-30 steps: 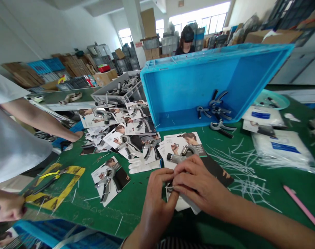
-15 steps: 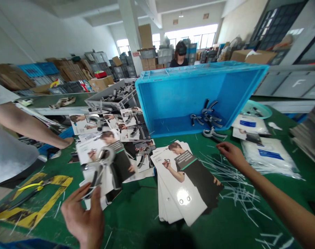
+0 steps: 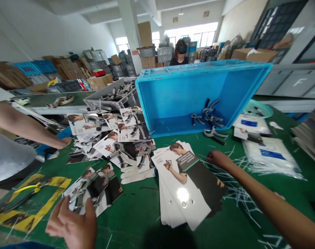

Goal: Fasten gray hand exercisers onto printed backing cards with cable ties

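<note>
My left hand point(image 3: 73, 221) is open, thumb and fingers apart, at the near edge of a printed card with a hand grip strengthener point(image 3: 84, 188) on it. That card overlaps a second card and grip strengthener point(image 3: 109, 188) on the green table. My right hand point(image 3: 219, 159) is closed low over loose white cable ties point(image 3: 237, 190); what its fingers hold, if anything, is hidden. Between my hands lies a fanned stack of printed cards point(image 3: 183, 183) with punched holes. A loose hand grip strengthener point(image 3: 214, 135) rests just beyond my right hand.
A blue crate point(image 3: 178, 126) lies on its side, with several grip strengtheners inside. Carded grips point(image 3: 121, 150) and a white glove point(image 3: 135, 174) lie left of it. Yellow-handled pliers point(image 3: 30, 188) sit far left, near a co-worker's arm point(image 3: 43, 128). Bagged ties point(image 3: 271, 155) lie right.
My left hand has let go of the carded grip strengthener, which now lies on the table. My right hand has moved left and down from near the loose grip to the cable ties.
</note>
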Action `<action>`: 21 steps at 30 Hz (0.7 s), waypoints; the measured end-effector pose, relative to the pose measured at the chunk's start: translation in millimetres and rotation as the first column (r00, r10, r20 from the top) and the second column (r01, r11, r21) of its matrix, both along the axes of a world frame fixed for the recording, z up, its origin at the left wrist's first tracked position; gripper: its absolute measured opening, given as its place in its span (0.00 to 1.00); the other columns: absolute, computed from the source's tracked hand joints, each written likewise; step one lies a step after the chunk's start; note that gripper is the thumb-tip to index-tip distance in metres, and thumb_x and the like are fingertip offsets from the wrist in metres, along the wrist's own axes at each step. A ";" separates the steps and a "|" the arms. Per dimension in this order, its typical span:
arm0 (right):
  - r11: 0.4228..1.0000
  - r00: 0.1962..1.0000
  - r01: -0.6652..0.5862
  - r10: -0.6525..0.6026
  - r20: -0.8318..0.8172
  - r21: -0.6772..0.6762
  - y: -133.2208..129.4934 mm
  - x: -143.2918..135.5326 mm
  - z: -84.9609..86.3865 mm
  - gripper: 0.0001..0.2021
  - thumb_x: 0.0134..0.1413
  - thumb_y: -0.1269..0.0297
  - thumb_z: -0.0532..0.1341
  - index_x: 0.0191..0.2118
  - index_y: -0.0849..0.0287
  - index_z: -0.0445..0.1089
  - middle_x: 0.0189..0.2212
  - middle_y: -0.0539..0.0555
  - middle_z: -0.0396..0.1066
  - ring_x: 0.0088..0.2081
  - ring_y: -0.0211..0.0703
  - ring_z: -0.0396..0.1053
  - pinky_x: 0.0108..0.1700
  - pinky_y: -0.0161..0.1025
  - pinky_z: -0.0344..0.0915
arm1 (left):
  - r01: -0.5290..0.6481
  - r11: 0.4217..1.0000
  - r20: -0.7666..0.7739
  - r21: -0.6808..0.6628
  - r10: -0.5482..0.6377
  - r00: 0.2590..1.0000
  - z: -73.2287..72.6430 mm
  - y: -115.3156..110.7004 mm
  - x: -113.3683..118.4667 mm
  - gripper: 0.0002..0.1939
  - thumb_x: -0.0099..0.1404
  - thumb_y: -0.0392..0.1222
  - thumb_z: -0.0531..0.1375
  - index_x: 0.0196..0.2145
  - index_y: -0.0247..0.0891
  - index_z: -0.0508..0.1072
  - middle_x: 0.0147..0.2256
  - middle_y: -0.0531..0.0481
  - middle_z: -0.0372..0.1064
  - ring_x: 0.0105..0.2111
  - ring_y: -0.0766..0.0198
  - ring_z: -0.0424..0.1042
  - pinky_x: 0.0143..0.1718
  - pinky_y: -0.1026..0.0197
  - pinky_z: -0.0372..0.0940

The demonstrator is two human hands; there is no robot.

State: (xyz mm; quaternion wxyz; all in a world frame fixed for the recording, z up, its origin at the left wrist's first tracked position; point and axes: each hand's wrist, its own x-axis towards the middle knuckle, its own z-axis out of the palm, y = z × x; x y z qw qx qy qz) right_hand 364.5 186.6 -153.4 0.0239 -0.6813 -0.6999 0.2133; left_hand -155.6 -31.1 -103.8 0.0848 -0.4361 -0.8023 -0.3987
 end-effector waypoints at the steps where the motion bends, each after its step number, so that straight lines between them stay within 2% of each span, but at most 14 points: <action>1: 1.000 1.000 0.000 0.000 -0.008 -0.005 -2.5 -3.6 -1.7 0.14 0.64 0.59 0.61 0.51 0.61 0.70 0.47 0.56 0.72 0.43 0.44 0.73 0.45 0.46 0.73 | 0.021 0.999 0.021 0.030 -0.022 1.000 12.3 10.0 20.9 0.33 0.64 0.53 0.60 0.60 0.32 0.62 0.63 0.27 0.55 0.65 0.34 0.49 0.63 0.29 0.42; 2: 1.000 1.000 0.003 -0.003 -0.019 0.001 -3.5 -6.4 -1.6 0.14 0.64 0.59 0.61 0.51 0.61 0.69 0.48 0.56 0.72 0.44 0.45 0.73 0.45 0.47 0.72 | 0.143 0.989 0.137 0.021 -0.145 0.980 22.7 19.8 44.0 0.26 0.65 0.52 0.59 0.55 0.34 0.68 0.57 0.32 0.65 0.61 0.39 0.60 0.61 0.33 0.51; 3: 1.000 0.999 0.011 -0.010 -0.036 0.018 -3.1 -8.1 0.6 0.15 0.64 0.59 0.61 0.51 0.61 0.69 0.48 0.57 0.71 0.44 0.45 0.73 0.45 0.47 0.72 | 0.296 0.954 0.303 0.036 -0.293 0.907 30.8 28.9 68.2 0.21 0.67 0.52 0.57 0.53 0.37 0.70 0.53 0.37 0.69 0.57 0.44 0.66 0.59 0.38 0.57; 4: 0.999 0.998 0.022 -0.019 -0.058 0.045 -1.3 -8.5 4.9 0.15 0.64 0.59 0.61 0.51 0.61 0.69 0.48 0.57 0.71 0.44 0.45 0.73 0.45 0.47 0.72 | 0.465 0.885 0.464 0.036 -0.427 0.776 36.6 37.2 92.7 0.20 0.69 0.52 0.55 0.53 0.39 0.71 0.53 0.40 0.70 0.55 0.48 0.68 0.59 0.42 0.60; 5: 0.996 0.996 0.038 -0.031 -0.085 0.082 1.6 -7.4 11.1 0.15 0.64 0.59 0.61 0.51 0.61 0.69 0.47 0.56 0.71 0.44 0.45 0.72 0.46 0.48 0.72 | 0.576 0.813 0.577 0.080 -0.509 0.638 40.3 44.4 116.2 0.22 0.69 0.53 0.56 0.56 0.40 0.68 0.55 0.40 0.70 0.55 0.50 0.69 0.58 0.43 0.61; 6: 0.990 0.992 0.060 -0.045 -0.119 0.128 5.2 -4.7 18.8 0.14 0.64 0.59 0.61 0.50 0.62 0.69 0.46 0.56 0.72 0.43 0.45 0.72 0.46 0.48 0.71 | 0.646 0.754 0.630 0.116 -0.559 0.540 42.5 50.4 137.1 0.28 0.67 0.53 0.58 0.60 0.40 0.63 0.57 0.38 0.67 0.55 0.50 0.69 0.57 0.44 0.63; 7: 0.980 0.985 0.087 -0.058 -0.161 0.179 9.0 -0.6 27.6 0.14 0.64 0.59 0.61 0.50 0.62 0.70 0.45 0.56 0.72 0.43 0.45 0.72 0.46 0.48 0.71 | 0.678 0.725 0.639 0.117 -0.577 0.508 43.6 55.5 154.5 0.34 0.64 0.52 0.62 0.63 0.40 0.60 0.60 0.37 0.64 0.57 0.49 0.67 0.57 0.43 0.62; 8: 0.967 0.975 0.116 -0.067 -0.211 0.229 12.4 4.6 36.8 0.13 0.64 0.60 0.61 0.49 0.62 0.70 0.43 0.57 0.73 0.42 0.46 0.72 0.47 0.48 0.70 | 0.697 0.707 0.623 0.121 -0.600 0.501 44.2 59.6 167.3 0.36 0.61 0.51 0.65 0.63 0.39 0.61 0.60 0.36 0.63 0.59 0.47 0.64 0.59 0.42 0.59; 9: 0.951 0.961 0.146 -0.071 -0.268 0.273 15.1 10.5 45.7 0.12 0.64 0.60 0.60 0.48 0.62 0.70 0.42 0.57 0.74 0.42 0.47 0.73 0.48 0.48 0.69 | 0.702 0.698 0.613 0.138 -0.617 0.493 44.8 62.9 175.0 0.34 0.60 0.50 0.66 0.61 0.38 0.63 0.59 0.37 0.64 0.60 0.47 0.64 0.61 0.42 0.57; 11: 0.917 0.916 0.210 -0.064 -0.397 0.338 17.3 22.7 60.6 0.14 0.64 0.60 0.57 0.49 0.60 0.70 0.42 0.60 0.76 0.42 0.49 0.73 0.49 0.48 0.68 | 0.686 0.696 0.666 0.213 -0.617 0.419 46.8 68.0 176.4 0.28 0.62 0.49 0.64 0.57 0.38 0.68 0.57 0.39 0.67 0.59 0.48 0.65 0.61 0.44 0.57; 14: 0.885 0.820 0.287 -0.030 -0.571 0.366 14.2 34.9 71.1 0.17 0.63 0.57 0.55 0.52 0.57 0.69 0.46 0.60 0.76 0.43 0.51 0.75 0.47 0.48 0.71 | 0.611 0.713 0.823 0.343 -0.542 0.172 53.0 73.6 157.0 0.25 0.66 0.48 0.61 0.58 0.40 0.69 0.57 0.42 0.70 0.54 0.51 0.71 0.53 0.51 0.66; 15: 0.881 0.789 0.301 -0.017 -0.614 0.363 12.7 36.2 71.4 0.17 0.62 0.56 0.56 0.52 0.56 0.69 0.46 0.60 0.76 0.43 0.51 0.76 0.46 0.49 0.72 | 0.577 0.731 0.850 0.365 -0.515 0.115 55.5 75.1 149.7 0.26 0.65 0.48 0.62 0.59 0.39 0.69 0.57 0.42 0.71 0.52 0.51 0.73 0.49 0.53 0.68; 18: 0.887 0.726 0.306 0.018 -0.687 0.347 11.2 31.9 65.3 0.17 0.57 0.53 0.60 0.48 0.55 0.72 0.42 0.59 0.78 0.40 0.52 0.77 0.43 0.50 0.74 | 0.487 0.771 0.878 0.410 -0.478 0.017 62.4 79.0 136.3 0.28 0.61 0.46 0.66 0.57 0.37 0.71 0.52 0.41 0.75 0.45 0.52 0.77 0.42 0.57 0.70; 21: 0.894 0.733 0.280 0.036 -0.680 0.350 16.3 22.3 53.8 0.19 0.55 0.50 0.62 0.46 0.57 0.73 0.39 0.57 0.79 0.38 0.50 0.77 0.42 0.48 0.75 | 0.474 0.769 0.893 0.429 -0.441 -0.092 65.5 82.0 136.0 0.28 0.58 0.44 0.68 0.55 0.35 0.73 0.49 0.40 0.77 0.40 0.53 0.79 0.39 0.59 0.70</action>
